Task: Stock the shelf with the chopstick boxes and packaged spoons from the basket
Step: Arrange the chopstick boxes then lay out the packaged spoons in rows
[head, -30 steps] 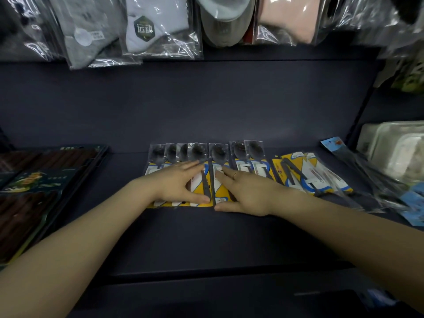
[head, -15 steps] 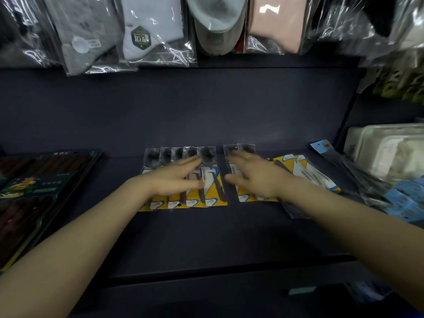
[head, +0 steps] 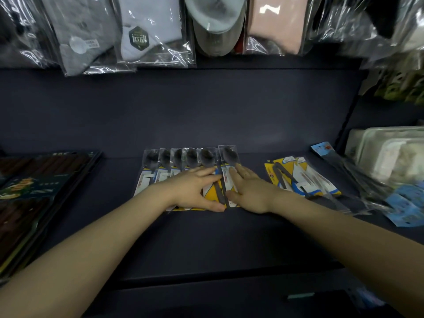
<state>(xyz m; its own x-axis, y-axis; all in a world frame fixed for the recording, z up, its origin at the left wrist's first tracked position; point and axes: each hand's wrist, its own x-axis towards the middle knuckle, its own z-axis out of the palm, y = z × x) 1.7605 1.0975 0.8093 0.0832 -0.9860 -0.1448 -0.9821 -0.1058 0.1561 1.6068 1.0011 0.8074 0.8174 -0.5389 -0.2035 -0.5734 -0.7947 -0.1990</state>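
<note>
Your left hand (head: pixel 195 191) lies flat and released on the row of packaged spoons (head: pixel 179 171) on the shelf (head: pixel 206 244); your right hand (head: pixel 250 191) lies flat on the last pack beside it. The hands hide the labels. Chopstick boxes (head: pixel 41 184) are far left, cut off.

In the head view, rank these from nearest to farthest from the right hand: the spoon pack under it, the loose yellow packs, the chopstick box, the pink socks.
From the right hand:
1. Spoon pack, directly under its fingers.
2. Loose yellow packs, just to its right on the shelf.
3. Pink socks, hanging above, at the back.
4. Chopstick box, far left on the shelf.
</note>
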